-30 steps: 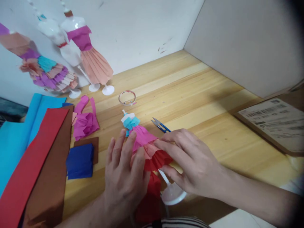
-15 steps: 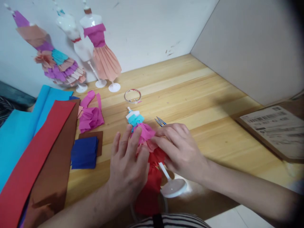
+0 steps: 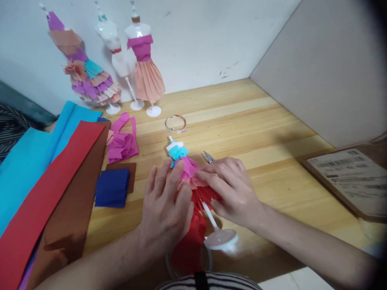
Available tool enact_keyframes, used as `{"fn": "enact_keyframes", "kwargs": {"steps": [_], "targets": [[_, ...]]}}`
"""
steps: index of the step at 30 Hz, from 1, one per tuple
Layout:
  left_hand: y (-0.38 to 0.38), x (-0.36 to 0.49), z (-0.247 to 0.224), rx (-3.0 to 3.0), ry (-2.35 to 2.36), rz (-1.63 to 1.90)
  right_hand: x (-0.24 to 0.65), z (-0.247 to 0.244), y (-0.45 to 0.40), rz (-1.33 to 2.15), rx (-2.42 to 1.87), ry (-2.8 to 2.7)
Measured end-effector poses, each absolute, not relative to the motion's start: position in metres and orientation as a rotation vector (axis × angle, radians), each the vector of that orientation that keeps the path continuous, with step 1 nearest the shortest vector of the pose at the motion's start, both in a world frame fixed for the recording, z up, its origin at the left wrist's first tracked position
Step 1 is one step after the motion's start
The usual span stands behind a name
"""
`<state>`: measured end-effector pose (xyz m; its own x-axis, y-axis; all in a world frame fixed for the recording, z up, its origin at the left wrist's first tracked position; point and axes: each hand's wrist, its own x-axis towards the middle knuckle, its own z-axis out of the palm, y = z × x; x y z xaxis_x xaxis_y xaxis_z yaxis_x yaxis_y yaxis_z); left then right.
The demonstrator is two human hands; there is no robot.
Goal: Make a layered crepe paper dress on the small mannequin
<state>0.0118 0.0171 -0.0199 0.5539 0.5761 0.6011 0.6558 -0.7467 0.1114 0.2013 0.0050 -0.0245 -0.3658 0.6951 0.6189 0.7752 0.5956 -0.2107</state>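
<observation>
Two bare hands, the left hand [image 3: 166, 205] and the right hand [image 3: 232, 189], work at one small dress form [image 3: 190, 168], which slants across the middle of the frame. Its paper dress is turquoise, pink, peach and red. The left hand is half open, with fingers stretched over the left side of the skirt; if it grips there, I cannot tell. The right hand is curved, its fingers and thumb touching the right side near the red hem; whether it pinches the paper, I cannot tell.

Both hands cover part of the skirt, and the right one also hides the handles of the snips [image 3: 208, 157]. Below, a red strip [image 3: 192, 241] hangs beside the white base [image 3: 222, 238].

Above the form lies a ring-shaped item [image 3: 175, 123]. At left are blue squares [image 3: 111, 188], pink pieces [image 3: 122, 147] and long coloured sheets [image 3: 54, 177]. Three larger forms [image 3: 138, 50] stand at upper left; a labelled carton [image 3: 341, 177] lies at right.
</observation>
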Motion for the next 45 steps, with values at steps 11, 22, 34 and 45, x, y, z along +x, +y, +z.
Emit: {"fn": "enact_keyframes", "kwargs": {"steps": [11, 22, 34, 45], "targets": [[0.006, 0.009, -0.021, -2.615, -1.132, -0.930, 0.204, -0.031, 0.006, -0.260, -1.109, -2.147], [0.008, 0.003, -0.026, -2.580, -1.139, -0.927, 0.205, -0.033, 0.005, -0.290, -1.129, -2.150], [0.008, 0.000, -0.007, -2.853, -1.134, -1.164, 0.202, -0.029, 0.004, -0.280, -1.051, -2.170], [0.039, -0.002, -0.010, -2.852, -0.894, -0.914, 0.202, -0.027, -0.002, -0.225, -1.050, -2.153]]}}
